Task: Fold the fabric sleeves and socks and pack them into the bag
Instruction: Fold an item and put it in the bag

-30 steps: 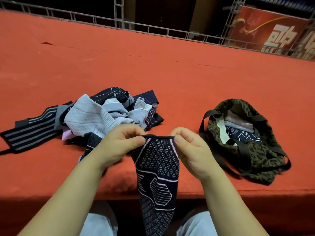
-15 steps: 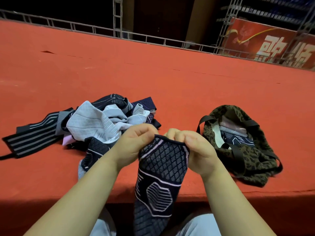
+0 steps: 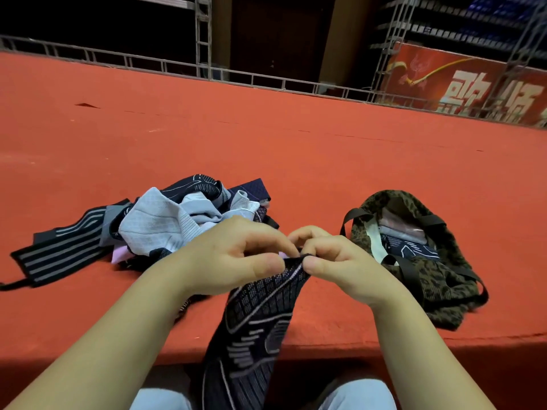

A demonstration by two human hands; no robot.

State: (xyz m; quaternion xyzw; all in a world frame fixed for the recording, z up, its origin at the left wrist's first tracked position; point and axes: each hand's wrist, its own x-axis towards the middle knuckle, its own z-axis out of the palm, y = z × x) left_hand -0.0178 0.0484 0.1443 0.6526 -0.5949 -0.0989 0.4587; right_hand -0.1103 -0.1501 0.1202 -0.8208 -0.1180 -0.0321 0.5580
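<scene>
A dark navy patterned sleeve (image 3: 254, 321) with pale lines hangs over the front edge of the red surface (image 3: 296, 149). My left hand (image 3: 233, 255) and my right hand (image 3: 334, 261) pinch its top edge, thumbs nearly touching. Behind my left hand lies a heap of sleeves and socks (image 3: 174, 220) in pale grey, navy and pink, with a black striped piece (image 3: 62, 250) spread out to its left. To the right sits an open leopard-print bag (image 3: 429, 276) with black straps, folded fabric showing inside.
The red carpeted surface stretches far back to a low metal railing (image 3: 266, 79). A metal truss (image 3: 202, 37) and a red banner (image 3: 473, 84) stand beyond it. Pale trouser legs (image 3: 355, 395) show below the front edge.
My hands have drawn together, bunching the sleeve's top edge from spread flat to narrow. The sleeve has twisted and hangs at a slant.
</scene>
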